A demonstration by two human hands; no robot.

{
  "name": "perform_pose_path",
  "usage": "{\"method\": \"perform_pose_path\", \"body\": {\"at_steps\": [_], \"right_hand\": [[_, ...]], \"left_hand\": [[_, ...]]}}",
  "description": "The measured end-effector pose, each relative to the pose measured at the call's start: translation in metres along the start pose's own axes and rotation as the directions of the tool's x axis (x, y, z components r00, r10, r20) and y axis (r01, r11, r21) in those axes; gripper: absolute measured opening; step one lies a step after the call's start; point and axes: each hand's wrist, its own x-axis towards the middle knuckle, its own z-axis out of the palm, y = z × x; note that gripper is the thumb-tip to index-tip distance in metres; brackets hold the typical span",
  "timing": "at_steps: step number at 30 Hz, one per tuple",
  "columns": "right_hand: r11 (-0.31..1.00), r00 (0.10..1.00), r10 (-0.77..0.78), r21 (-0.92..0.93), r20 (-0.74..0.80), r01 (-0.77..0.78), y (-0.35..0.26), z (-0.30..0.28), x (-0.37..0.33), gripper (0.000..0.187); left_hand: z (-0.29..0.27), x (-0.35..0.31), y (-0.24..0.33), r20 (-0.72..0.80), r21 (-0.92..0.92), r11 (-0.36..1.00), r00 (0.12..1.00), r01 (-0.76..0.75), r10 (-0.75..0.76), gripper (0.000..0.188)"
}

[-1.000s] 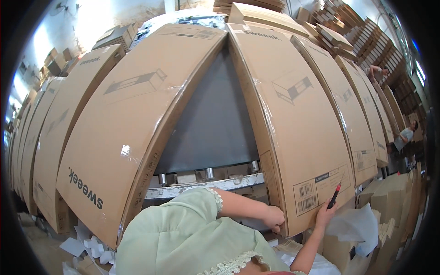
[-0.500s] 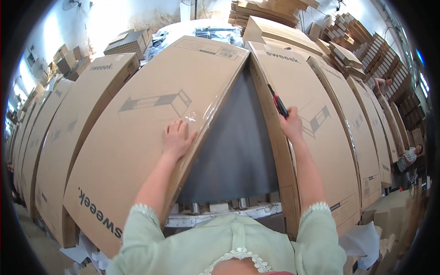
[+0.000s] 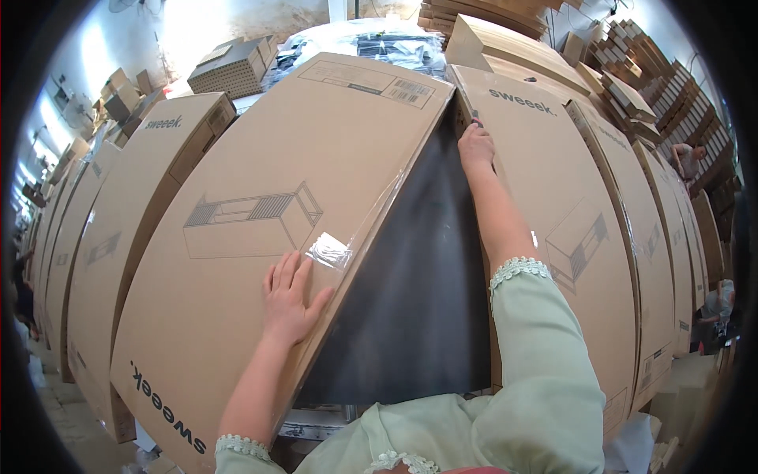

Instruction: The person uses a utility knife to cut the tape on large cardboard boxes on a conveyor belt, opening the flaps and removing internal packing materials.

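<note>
fingers of the left hand were spread and laid on a wide brown box, gripping nothing; those of the right hand were curled closed around a small tool, mostly hidden by the fist. a smooth dark surface showed as a wedge between that box and a second brown box, the two coming together at the far end. more long boxes stood in rows on both sides, and beyond them were a plastic-wrapped pile, cardboard stacks and a pale wall. the wide box lay under the left fingers, their tips beside a shiny patch of tape. the tool's tip poked out past the right fingers, near the second box's inner edge; whether it touched the cardboard was unclear.
</note>
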Motion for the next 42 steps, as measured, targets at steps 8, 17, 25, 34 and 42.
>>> {"method": "perform_pose_path", "body": {"at_steps": [8, 17, 25, 34, 42], "right_hand": [[0.992, 0.990, -0.102, 0.090, 0.102, 0.093, -0.017, 0.025, 0.019, 0.046], [0.988, 0.993, -0.036, 0.151, 0.109, 0.019, -0.018, 0.039, 0.020, 0.048], [0.948, 0.869, 0.038, 0.257, 0.493, -0.188, -0.046, 0.015, 0.063, 0.052], [0.992, 0.894, -0.041, 0.123, 0.446, -0.016, -0.052, -0.003, 0.016, 0.032], [0.905, 0.921, -0.229, -0.280, 0.316, 0.321, 0.073, 0.054, -0.088, 0.031]], "left_hand": [[-0.002, 0.003, 0.004, 0.025, 0.034, 0.999, 0.999, 0.028, -0.029, 0.060], [-0.006, 0.000, 0.008, 0.071, 0.081, 0.996, 0.996, 0.045, -0.051, 0.062], [-0.004, 0.006, 0.013, 0.110, 0.075, 0.993, 0.989, 0.089, -0.097, 0.065], [-0.001, -0.011, -0.009, 0.015, -0.053, 0.995, 0.996, 0.084, -0.084, 0.070], [-0.014, 0.012, 0.001, 0.105, -0.145, 0.989, 0.994, 0.009, 0.007, 0.073]]}}
